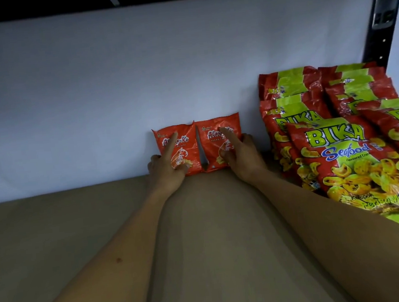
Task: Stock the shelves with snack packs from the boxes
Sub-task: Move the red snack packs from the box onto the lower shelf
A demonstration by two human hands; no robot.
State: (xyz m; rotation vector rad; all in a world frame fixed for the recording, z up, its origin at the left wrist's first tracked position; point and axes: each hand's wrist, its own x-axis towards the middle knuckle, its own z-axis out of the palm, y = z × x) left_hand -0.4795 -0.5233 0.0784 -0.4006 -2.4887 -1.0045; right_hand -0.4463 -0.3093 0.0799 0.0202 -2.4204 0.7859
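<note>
both arms are reaching deep into the shelf (79,237). two small orange prawn cracker packs stand upright side by side against the white back wall (88,88), edges nearly touching. the left hand (168,169) props the left pack (188,152) with its index finger laid straight up the front, other fingers curled at the bottom edge. the right hand (241,156) does the same on the right pack (214,146). just right of them, a stack of big bika seafood bags (341,150) leans back near the black shelf post (381,21).
</note>
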